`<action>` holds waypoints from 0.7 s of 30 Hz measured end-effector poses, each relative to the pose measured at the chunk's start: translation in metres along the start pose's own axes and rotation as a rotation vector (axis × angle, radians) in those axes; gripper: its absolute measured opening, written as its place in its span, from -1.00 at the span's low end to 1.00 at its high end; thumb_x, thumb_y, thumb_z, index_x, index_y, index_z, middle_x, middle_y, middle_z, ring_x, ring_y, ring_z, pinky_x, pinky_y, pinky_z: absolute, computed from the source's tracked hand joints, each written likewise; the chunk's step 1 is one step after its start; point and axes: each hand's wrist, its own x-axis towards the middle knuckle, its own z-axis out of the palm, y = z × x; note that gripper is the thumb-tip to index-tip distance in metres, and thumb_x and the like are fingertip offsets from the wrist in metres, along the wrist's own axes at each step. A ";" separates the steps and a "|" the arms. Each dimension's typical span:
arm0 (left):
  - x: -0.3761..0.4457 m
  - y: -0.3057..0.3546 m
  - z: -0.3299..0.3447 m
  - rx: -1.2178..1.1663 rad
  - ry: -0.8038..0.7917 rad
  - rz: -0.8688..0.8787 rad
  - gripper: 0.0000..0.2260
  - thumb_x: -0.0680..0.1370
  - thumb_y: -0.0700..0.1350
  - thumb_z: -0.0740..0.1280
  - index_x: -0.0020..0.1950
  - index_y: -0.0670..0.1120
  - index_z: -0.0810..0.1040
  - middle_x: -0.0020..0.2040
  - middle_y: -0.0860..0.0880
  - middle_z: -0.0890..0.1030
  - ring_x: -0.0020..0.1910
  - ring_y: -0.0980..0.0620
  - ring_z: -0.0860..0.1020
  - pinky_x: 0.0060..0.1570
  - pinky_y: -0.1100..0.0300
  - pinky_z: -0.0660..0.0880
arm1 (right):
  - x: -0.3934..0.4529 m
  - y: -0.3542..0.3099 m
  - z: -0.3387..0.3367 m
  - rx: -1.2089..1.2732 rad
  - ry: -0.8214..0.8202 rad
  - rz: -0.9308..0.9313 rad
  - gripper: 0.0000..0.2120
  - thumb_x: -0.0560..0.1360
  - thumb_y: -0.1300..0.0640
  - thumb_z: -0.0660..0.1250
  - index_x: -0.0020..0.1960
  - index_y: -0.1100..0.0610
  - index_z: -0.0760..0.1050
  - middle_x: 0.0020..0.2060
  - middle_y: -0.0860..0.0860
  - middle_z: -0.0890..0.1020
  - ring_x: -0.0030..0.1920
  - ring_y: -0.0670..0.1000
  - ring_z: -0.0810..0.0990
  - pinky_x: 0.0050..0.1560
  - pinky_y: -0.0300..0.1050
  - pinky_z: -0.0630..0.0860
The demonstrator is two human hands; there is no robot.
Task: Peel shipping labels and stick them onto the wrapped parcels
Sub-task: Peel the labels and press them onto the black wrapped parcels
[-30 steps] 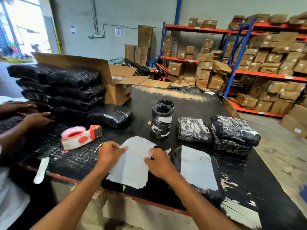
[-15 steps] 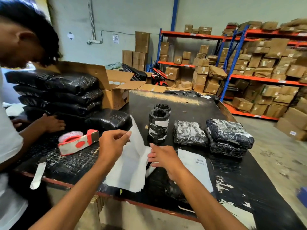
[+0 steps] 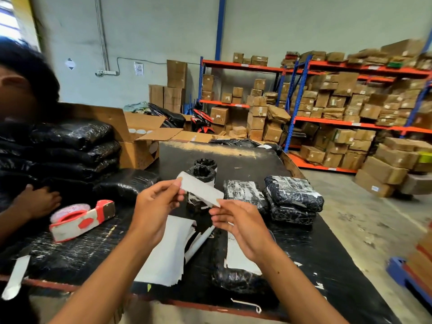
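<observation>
My left hand (image 3: 157, 206) and my right hand (image 3: 236, 222) hold a white label (image 3: 201, 190) between them above the black table (image 3: 245, 160), each pinching one end. Below them lies a stack of white label sheets (image 3: 168, 251). A black wrapped parcel (image 3: 236, 277) with a white label (image 3: 236, 258) stuck on it lies under my right forearm. Two black cylindrical parcels (image 3: 203, 174) stand behind the held label. Two flat wrapped parcels (image 3: 243, 192) (image 3: 292, 197) lie to the right.
A red and white tape dispenser (image 3: 81, 218) lies at the left. Another person's hand (image 3: 37, 202) rests by a pile of black parcels (image 3: 70, 148). An open cardboard box (image 3: 140, 141) stands behind. Shelves of boxes (image 3: 339, 108) fill the right background.
My hands have lifted a label off the sheet stack and raised it above the table. The view has tilted up and the other person has leaned in at the left.
</observation>
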 end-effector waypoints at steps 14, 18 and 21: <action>-0.013 0.005 0.004 -0.069 -0.002 -0.019 -0.90 0.51 -0.21 0.38 -0.21 -0.15 0.62 -0.37 -0.03 0.58 -0.37 0.10 0.51 -0.38 0.38 0.49 | -0.029 -0.017 -0.014 -0.151 -0.118 -0.155 -0.87 0.51 0.29 0.31 -0.11 0.27 0.64 -0.25 0.15 0.71 -0.30 0.01 0.63 -0.07 -0.13 0.60; -0.013 0.004 0.005 -0.042 -0.007 -0.044 -0.91 0.51 -0.21 0.38 -0.19 -0.17 0.62 -0.35 -0.05 0.58 -0.36 0.09 0.50 -0.39 0.38 0.49 | -0.030 -0.019 -0.016 -0.186 -0.143 -0.197 -0.89 0.49 0.27 0.34 -0.09 0.29 0.64 -0.23 0.14 0.72 -0.29 0.00 0.64 -0.10 -0.16 0.61; -0.011 0.002 0.006 0.008 0.000 -0.086 -0.92 0.51 -0.22 0.38 -0.17 -0.20 0.62 -0.36 -0.05 0.58 -0.38 0.10 0.49 -0.41 0.38 0.49 | -0.030 -0.023 -0.017 -0.218 -0.160 -0.222 -0.87 0.49 0.27 0.35 -0.07 0.33 0.62 -0.22 0.13 0.72 -0.29 -0.01 0.65 -0.09 -0.16 0.61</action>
